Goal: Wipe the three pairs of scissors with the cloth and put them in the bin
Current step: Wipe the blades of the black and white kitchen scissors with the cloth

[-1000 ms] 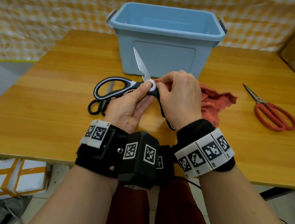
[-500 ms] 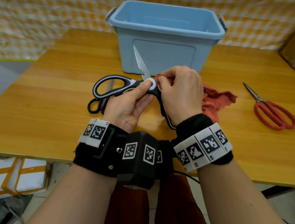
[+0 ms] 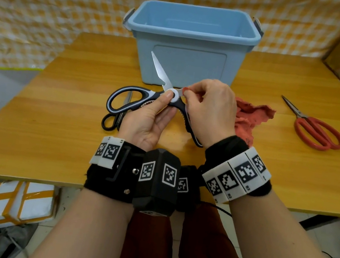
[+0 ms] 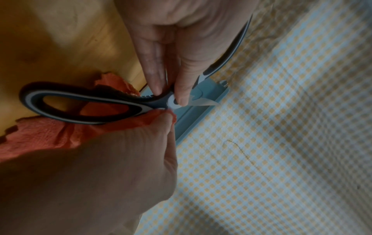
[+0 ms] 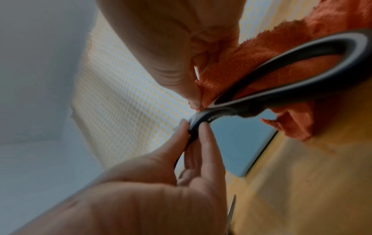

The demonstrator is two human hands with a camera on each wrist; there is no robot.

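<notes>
The left hand [image 3: 150, 121] grips the large black-and-grey scissors [image 3: 147, 100] at the pivot, thumb pressed on the white pivot disc and fingers curled beneath, holding them open just in front of the blue bin [image 3: 189, 48], above the wooden counter [image 3: 52, 127]. One blade points up and away across the front wall of the bin; the other runs under the right hand [image 3: 210, 111], whose fingers are closed in a pinch on the red cloth [image 3: 254, 118] and press a fold of it against that blade beside the pivot. The rest of the cloth trails out behind the right hand and lies crumpled on the counter, to the right of the bin's front corner. In the left wrist view the cloth bunches beneath the dark handle loop, and the thumb tip [image 4: 181, 98] sits on the pivot. The right wrist view shows the same pinch from below, with the cloth passing behind the handle loop. A smaller pair of black-handled scissors [image 3: 114, 117] lies flat on the counter in front of the bin's left corner, partly under the held pair. The red-handled scissors [image 3: 316, 133] lie flat well to the right of the bin, blades pointing toward the far edge. Nothing can be seen inside the bin.
</notes>
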